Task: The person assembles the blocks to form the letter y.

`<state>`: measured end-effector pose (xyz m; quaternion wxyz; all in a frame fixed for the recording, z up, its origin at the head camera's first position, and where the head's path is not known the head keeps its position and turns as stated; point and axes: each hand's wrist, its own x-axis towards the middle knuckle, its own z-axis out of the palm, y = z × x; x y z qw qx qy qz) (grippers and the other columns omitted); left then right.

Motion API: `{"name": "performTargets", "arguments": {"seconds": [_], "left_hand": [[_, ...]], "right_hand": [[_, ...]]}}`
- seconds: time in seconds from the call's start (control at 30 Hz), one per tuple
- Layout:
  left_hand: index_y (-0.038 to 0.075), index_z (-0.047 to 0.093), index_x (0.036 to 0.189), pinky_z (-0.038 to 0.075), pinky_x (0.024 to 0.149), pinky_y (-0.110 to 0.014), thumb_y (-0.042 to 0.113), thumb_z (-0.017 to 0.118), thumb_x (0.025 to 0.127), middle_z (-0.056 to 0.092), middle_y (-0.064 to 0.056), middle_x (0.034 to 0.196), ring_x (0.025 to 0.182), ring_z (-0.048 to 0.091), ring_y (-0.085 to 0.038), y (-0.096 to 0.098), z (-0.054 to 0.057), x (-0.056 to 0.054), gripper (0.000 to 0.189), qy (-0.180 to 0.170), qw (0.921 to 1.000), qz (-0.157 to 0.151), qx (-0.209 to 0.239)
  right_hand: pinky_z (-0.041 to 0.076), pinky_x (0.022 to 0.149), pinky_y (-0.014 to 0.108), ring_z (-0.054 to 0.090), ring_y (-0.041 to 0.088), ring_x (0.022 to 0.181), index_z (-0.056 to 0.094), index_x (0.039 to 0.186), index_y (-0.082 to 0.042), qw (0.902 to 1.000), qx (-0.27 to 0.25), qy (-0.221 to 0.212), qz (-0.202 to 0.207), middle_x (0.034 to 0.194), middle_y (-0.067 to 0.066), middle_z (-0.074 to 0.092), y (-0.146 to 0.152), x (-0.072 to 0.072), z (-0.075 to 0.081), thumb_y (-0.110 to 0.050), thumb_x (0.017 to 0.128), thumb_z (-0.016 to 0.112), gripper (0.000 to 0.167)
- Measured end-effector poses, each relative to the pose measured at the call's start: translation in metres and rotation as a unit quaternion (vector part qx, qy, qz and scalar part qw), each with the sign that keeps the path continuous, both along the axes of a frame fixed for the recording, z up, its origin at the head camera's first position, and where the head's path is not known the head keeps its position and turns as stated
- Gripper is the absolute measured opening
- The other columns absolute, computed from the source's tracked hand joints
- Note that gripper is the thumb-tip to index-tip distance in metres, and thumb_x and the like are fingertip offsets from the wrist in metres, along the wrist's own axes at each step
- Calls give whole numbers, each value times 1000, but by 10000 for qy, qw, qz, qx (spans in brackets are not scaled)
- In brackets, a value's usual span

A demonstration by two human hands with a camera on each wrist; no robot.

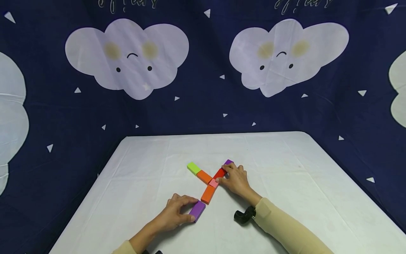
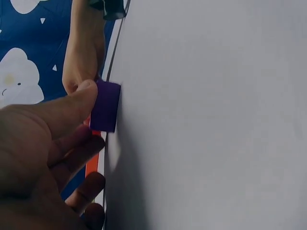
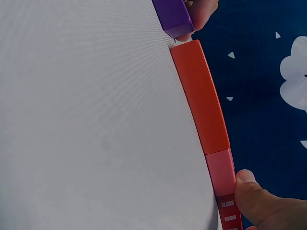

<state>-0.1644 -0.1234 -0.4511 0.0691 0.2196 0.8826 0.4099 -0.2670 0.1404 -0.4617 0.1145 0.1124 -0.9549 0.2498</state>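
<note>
My left hand (image 1: 174,213) pinches a purple block (image 1: 198,210) between thumb and fingers; its far end is close to the near end of an orange block (image 1: 208,194). In the left wrist view the purple block (image 2: 105,106) sits at the thumb tip. Beyond the orange block come a pink block (image 1: 214,183), a red block (image 1: 219,173) and another purple block (image 1: 228,162), forming a line. My right hand (image 1: 236,179) holds the red block, its thumb by the pink one and a fingertip near the far purple one. In the right wrist view the thumb presses the line's side.
A second orange block (image 1: 204,177) and a lime green block (image 1: 194,168) branch off to the far left from the pink block. All lie on a white-covered table (image 1: 152,158). A dark blue cloth (image 1: 203,106) with clouds hangs behind. A black device (image 1: 244,216) is at the right wrist.
</note>
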Motion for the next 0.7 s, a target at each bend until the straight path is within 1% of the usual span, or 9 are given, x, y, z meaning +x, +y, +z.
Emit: {"name": "performTargets", "arguments": {"seconds": [0.2,0.4,0.53,0.7], "left_hand": [[19,65,118,24,76,-28,29,79,71,66,5,118,92,37,-10,8,-2,7,50,101,9991,409,81],[21,65,117,25,75,-27,30,79,70,66,6,113,90,38,-9,15,-3,12,49,212,9969,759,47],[20,65,116,26,75,-27,29,80,70,66,6,112,88,37,-7,19,-4,15,49,314,9953,913,41],[18,66,113,27,76,-28,30,81,67,67,6,110,85,38,-5,24,-5,17,50,633,9928,1015,-29]], "right_hand": [[28,70,34,43,25,86,62,124,-11,10000,-2,10,-1,117,5,60,0,0,0,-44,74,75,61],[29,70,34,43,25,85,63,123,-10,10000,-59,51,15,115,5,60,-1,1,1,-45,73,76,61],[28,69,34,42,24,84,63,123,-10,9999,-55,91,22,115,5,60,0,0,1,-45,73,76,62],[28,70,33,42,24,85,63,123,-11,10000,-46,75,26,116,5,61,0,0,0,-46,73,75,62]]}}
